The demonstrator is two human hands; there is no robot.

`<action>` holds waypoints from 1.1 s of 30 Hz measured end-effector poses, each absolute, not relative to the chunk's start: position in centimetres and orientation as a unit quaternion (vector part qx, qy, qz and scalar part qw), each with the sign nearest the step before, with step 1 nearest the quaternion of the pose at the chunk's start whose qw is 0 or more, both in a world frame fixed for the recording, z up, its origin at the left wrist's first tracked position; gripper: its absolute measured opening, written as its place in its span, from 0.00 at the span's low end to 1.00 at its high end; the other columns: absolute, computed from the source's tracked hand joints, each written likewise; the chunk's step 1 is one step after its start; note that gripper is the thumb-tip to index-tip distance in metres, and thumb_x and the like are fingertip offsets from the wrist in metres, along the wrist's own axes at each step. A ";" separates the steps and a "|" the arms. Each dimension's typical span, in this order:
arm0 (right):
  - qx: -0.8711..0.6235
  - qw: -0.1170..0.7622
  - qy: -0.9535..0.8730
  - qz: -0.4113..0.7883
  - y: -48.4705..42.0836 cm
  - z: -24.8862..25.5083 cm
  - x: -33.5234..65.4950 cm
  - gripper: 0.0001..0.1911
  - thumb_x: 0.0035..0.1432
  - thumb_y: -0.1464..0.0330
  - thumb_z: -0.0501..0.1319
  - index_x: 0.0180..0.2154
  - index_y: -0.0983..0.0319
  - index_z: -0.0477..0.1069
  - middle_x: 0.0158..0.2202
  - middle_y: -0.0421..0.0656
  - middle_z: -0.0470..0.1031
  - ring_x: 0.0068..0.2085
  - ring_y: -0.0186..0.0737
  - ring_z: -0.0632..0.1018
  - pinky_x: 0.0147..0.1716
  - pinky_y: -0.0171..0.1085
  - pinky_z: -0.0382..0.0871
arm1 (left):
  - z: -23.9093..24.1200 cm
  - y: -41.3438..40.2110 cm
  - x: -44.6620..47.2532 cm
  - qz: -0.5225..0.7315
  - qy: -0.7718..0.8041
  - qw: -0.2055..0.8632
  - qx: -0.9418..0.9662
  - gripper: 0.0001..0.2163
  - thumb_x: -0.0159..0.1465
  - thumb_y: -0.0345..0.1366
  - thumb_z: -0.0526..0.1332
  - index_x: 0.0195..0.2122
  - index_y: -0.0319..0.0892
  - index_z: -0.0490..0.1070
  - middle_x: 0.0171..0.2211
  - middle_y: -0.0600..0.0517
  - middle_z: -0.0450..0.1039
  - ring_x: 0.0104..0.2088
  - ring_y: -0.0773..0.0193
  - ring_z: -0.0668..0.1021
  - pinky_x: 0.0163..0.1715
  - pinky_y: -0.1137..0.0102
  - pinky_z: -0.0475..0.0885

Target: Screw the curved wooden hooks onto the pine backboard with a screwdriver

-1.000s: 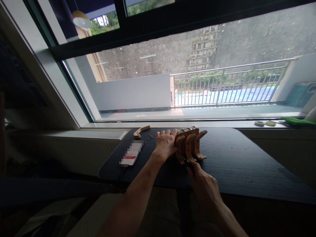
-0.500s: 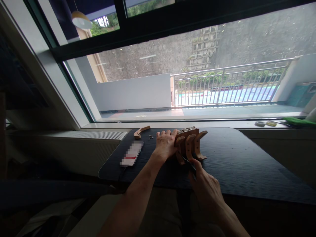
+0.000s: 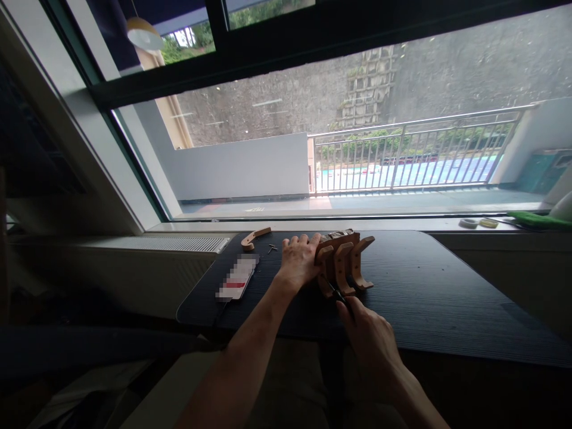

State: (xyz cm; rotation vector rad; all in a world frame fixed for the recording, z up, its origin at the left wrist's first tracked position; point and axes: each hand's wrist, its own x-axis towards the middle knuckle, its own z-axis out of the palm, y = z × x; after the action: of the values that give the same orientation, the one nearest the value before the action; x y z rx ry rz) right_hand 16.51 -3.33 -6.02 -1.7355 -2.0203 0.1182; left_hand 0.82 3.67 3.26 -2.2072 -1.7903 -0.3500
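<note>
the right hand [image 3: 370, 339] is barely inching nearer, curling tight around a thin dark tool [image 3: 336, 293] at the wooden hook rack [image 3: 342, 262] standing mid-bench [image 3: 424, 286]. the left hand [image 3: 298, 261] is pressing flat against its side. it is looking light, stiff and prone to sliding, so bracing the backboard is seeming wiser than gripping the hooks.

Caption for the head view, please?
Left hand steadies a wooden hook rack; right hand holds a thin tool to it.

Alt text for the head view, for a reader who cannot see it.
A person's left hand rests against a wooden hook rack on a dark tabletop while the right hand holds a slim dark tool to its base. A loose wooden hook lies farther left.
</note>
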 end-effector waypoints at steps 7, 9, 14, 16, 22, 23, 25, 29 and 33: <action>-0.630 0.231 -0.740 0.038 -3.3 -5.7 16.8 0.13 0.65 0.62 0.47 0.43 0.57 0.67 0.32 0.39 0.78 0.32 0.45 0.79 0.25 0.36 0.55 | 3.3 3.7 0.8 -0.122 -0.619 0.132 -0.765 0.31 0.54 0.49 0.60 0.58 0.51 0.55 0.46 0.47 0.67 0.46 0.51 0.69 0.47 0.58 0.62; -0.623 0.250 -0.741 0.020 -3.4 -5.8 16.9 0.15 0.62 0.65 0.51 0.51 0.59 0.63 0.34 0.40 0.78 0.33 0.45 0.79 0.26 0.36 0.57 | 3.3 3.7 0.7 -0.121 -0.621 0.130 -0.764 0.31 0.54 0.49 0.60 0.58 0.51 0.55 0.46 0.47 0.67 0.46 0.51 0.69 0.47 0.58 0.62; -0.589 0.309 -0.747 -0.031 -3.5 -6.6 16.9 0.13 0.61 0.69 0.52 0.47 0.61 0.64 0.36 0.41 0.77 0.31 0.40 0.79 0.25 0.36 0.59 | 3.1 3.8 0.7 -0.126 -0.615 0.142 -0.765 0.32 0.53 0.51 0.61 0.58 0.50 0.55 0.46 0.47 0.67 0.45 0.51 0.69 0.46 0.58 0.62; -0.568 0.329 -0.752 -0.060 -3.3 -6.8 16.7 0.11 0.62 0.69 0.51 0.45 0.62 0.65 0.34 0.40 0.77 0.30 0.39 0.78 0.25 0.35 0.59 | 3.1 3.8 0.7 -0.124 -0.616 0.140 -0.765 0.32 0.53 0.51 0.61 0.58 0.50 0.55 0.46 0.47 0.67 0.45 0.51 0.69 0.46 0.58 0.62; -0.588 0.312 -0.745 -0.034 -3.0 -6.5 15.9 0.12 0.64 0.64 0.49 0.44 0.62 0.66 0.30 0.41 0.77 0.28 0.42 0.78 0.24 0.36 0.59 | 3.1 3.8 0.6 -0.129 -0.611 0.141 -0.768 0.33 0.52 0.50 0.62 0.58 0.50 0.55 0.46 0.47 0.67 0.45 0.51 0.69 0.45 0.58 0.63; -0.604 0.300 -0.739 -0.007 -3.0 -6.4 15.8 0.13 0.64 0.63 0.49 0.44 0.62 0.66 0.30 0.42 0.77 0.29 0.43 0.78 0.24 0.36 0.59 | 3.1 3.8 0.6 -0.128 -0.611 0.139 -0.769 0.33 0.53 0.49 0.62 0.58 0.50 0.55 0.46 0.47 0.67 0.46 0.51 0.69 0.46 0.58 0.63; -0.629 0.281 -0.723 0.055 -3.0 -6.2 15.6 0.14 0.65 0.62 0.47 0.44 0.61 0.65 0.30 0.42 0.78 0.31 0.45 0.79 0.26 0.36 0.59 | 3.2 3.8 0.6 -0.126 -0.611 0.136 -0.769 0.32 0.53 0.49 0.61 0.59 0.49 0.55 0.46 0.47 0.67 0.46 0.51 0.69 0.46 0.58 0.62; -0.647 0.260 -0.704 0.135 -3.2 -5.5 15.6 0.15 0.65 0.61 0.45 0.44 0.60 0.65 0.33 0.43 0.78 0.36 0.47 0.78 0.29 0.37 0.61 | 3.2 3.9 0.6 -0.126 -0.609 0.135 -0.771 0.33 0.53 0.49 0.62 0.58 0.49 0.56 0.46 0.47 0.68 0.45 0.51 0.69 0.45 0.58 0.63; -0.650 0.249 -0.709 0.115 -3.3 -5.2 15.8 0.14 0.63 0.61 0.49 0.47 0.59 0.63 0.33 0.42 0.78 0.36 0.49 0.78 0.29 0.38 0.61 | 3.3 3.9 0.6 -0.127 -0.608 0.137 -0.771 0.32 0.53 0.49 0.62 0.58 0.49 0.56 0.45 0.47 0.68 0.45 0.50 0.70 0.45 0.58 0.63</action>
State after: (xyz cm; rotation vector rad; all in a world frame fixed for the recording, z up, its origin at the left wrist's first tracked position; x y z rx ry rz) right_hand 15.79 -3.33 -5.16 -1.7700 -1.9308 0.3123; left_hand 0.56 3.93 3.27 -2.2323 -1.7602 -0.3686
